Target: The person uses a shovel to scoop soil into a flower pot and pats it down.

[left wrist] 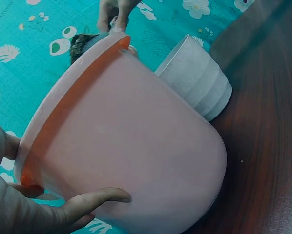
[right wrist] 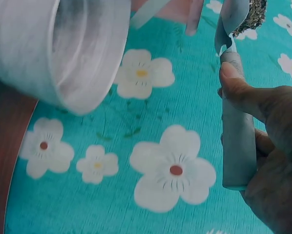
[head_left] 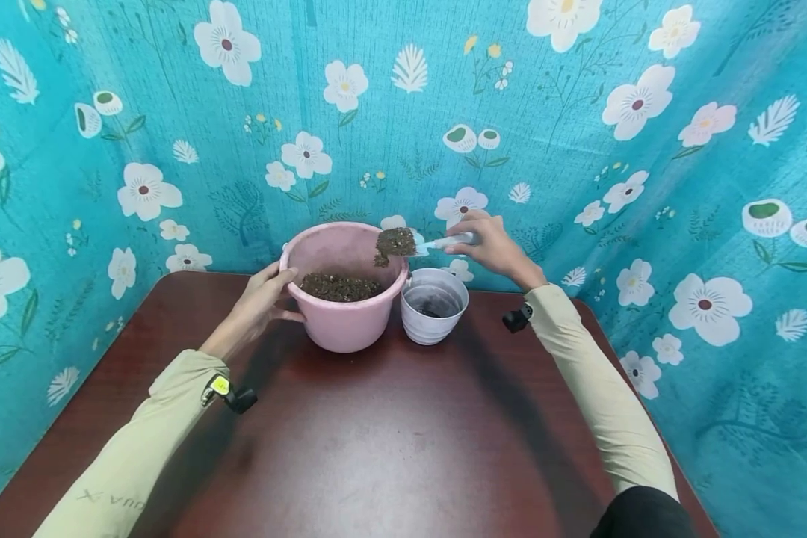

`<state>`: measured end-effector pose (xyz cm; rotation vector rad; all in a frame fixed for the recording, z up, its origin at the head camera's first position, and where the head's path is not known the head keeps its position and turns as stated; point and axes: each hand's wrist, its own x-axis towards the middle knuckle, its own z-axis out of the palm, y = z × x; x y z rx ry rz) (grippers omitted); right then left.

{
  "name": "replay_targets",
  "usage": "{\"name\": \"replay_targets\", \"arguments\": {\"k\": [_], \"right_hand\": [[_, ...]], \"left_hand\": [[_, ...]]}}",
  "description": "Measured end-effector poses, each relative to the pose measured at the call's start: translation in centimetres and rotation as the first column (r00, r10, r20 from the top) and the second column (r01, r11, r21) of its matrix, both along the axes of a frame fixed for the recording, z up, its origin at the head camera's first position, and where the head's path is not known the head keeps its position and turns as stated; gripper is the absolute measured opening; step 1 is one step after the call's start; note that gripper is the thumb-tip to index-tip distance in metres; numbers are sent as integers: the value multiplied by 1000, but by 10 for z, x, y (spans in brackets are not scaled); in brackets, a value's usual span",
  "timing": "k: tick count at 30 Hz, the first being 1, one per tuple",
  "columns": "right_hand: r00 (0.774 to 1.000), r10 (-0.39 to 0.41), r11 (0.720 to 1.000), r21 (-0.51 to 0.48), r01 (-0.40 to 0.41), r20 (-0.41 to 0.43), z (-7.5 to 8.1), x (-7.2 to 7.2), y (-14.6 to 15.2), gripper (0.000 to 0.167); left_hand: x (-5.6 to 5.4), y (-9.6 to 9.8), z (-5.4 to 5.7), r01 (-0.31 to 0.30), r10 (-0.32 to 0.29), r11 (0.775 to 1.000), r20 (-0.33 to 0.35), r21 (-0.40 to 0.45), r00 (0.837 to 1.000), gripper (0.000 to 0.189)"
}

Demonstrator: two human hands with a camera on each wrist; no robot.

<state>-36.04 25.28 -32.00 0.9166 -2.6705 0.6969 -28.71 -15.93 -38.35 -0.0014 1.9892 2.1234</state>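
Note:
A pink bucket (head_left: 346, 329) with dark soil (head_left: 339, 288) in its bottom stands toward the back of the table. My left hand (head_left: 261, 300) grips its left rim; in the left wrist view, one finger lies along the bucket's outer wall (left wrist: 146, 126). My right hand (head_left: 489, 243) holds a small trowel by its grey handle (right wrist: 239, 131), thumb along the upper part. The blade carries a heap of soil (head_left: 398, 241) above the bucket's right rim, with some crumbs hanging off its tip. Right beside the bucket is a white ribbed pot (head_left: 430, 329), with a little dark material inside.
A dark reddish-brown table (head_left: 376, 448) extends in front of both containers. Behind and along both sides hangs a turquoise floral curtain (head_left: 376, 149), close to the table's back edge.

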Motion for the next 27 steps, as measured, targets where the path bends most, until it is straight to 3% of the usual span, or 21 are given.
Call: {"name": "replay_targets", "arguments": {"k": [9,18,27], "right_hand": [[994,-94,995,-26,96,49,-5,4,35,22],[987,-158,987,37,157,10,-15,12,61,23],[987,-141,984,94,148,-81,-24,21,69,20]], "left_hand": [[-1,-2,0,5,-5,1000,-18,-24,1000,65],[0,-4,-4,6,-6,1000,-22,-10,1000,65],[-2,-4,-4,5,-6,1000,-36,-8,999,65]]}}
